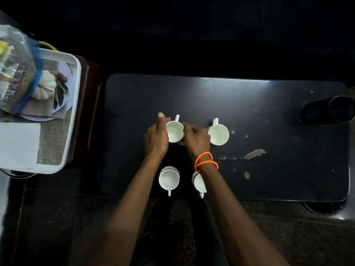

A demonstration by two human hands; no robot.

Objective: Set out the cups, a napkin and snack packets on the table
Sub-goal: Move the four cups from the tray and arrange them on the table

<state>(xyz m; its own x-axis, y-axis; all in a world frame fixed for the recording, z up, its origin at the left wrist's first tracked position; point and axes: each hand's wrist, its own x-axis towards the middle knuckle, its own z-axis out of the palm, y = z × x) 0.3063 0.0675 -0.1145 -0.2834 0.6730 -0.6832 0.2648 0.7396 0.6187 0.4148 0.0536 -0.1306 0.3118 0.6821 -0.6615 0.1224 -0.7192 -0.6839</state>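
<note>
While four white cups stand on the dark table (269, 116), there is plenty around them: a white tray (75, 104) sits off the table's left end, carrying a clear packet bag (17, 68) with a blue seal, a white napkin (18, 144), a woven mat (53, 139) and a small white pumpkin (46, 84) on a plate (64, 73). A dark cylinder (330, 110) lies on its side at the table's right end, and pale scuffs mark the surface between. Now the hands: both close in on the far left cup (174, 131). The left hand (156, 138) curls against its left side, thumb up by the rim; the right hand (196, 138), orange beads (205, 160) on the wrist, grips the right side with bent fingers. The far right cup (219, 134) stands just beside that hand, handle pointing away. The near left cup (169, 179) is in plain view; the near right cup (198, 182) is half hidden under the right forearm.
</note>
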